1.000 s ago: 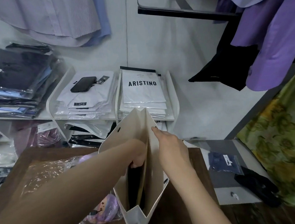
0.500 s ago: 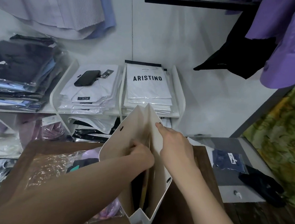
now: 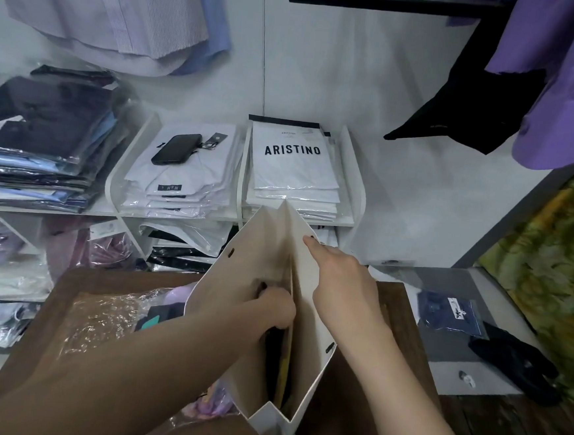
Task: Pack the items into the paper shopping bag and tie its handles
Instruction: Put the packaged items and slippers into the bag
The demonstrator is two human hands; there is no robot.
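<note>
A white paper shopping bag (image 3: 306, 349) stands upright on the brown wooden table (image 3: 404, 329), its mouth open toward me. Dark items (image 3: 275, 364) sit inside it. My left hand (image 3: 271, 308) is at the bag's mouth, fingers curled on the left wall's rim; whether it also holds something inside is hidden. My right hand (image 3: 339, 279) lies flat against the right wall near its top edge, fingers together, pressing on it. To the left of the bag lies a clear plastic package (image 3: 106, 319) with purple and dark clothing.
Behind the table, white shelves (image 3: 350, 174) carry stacks of bagged shirts, with a black phone (image 3: 176, 148) on one stack. To the right, a grey surface (image 3: 440, 346) has a blue packet (image 3: 449, 314) and a black cloth (image 3: 514, 365). Shirts hang above.
My left hand has risen out of the bag's depth to its rim. My right hand stays on the right wall. The view has tilted down slightly.
</note>
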